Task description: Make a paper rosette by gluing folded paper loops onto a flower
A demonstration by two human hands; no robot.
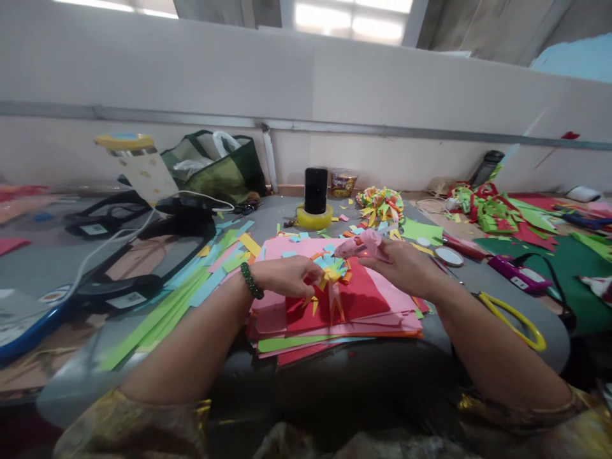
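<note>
My right hand [404, 268] is wrapped round a pink glue gun [364, 246], whose nozzle points left over a small paper decoration. That decoration [332, 268] is built of folded yellow, blue, orange and pink paper strips. My left hand [292, 275], with a green bead bracelet at the wrist, has its fingers curled against the decoration's left side and pinches its edge. Beneath both hands lies a red sheet [356, 305] on a stack of coloured paper [277, 322]. Cut strips and scraps lie around the stack.
Long green strips [157, 312] lie left, near a black strap [186, 255]. A phone [316, 191] stands on a yellow tape roll [314, 218] at the back. Yellow-handled scissors [519, 315], a purple tool [519, 274] and a heap of paper strips [380, 205] are rightward.
</note>
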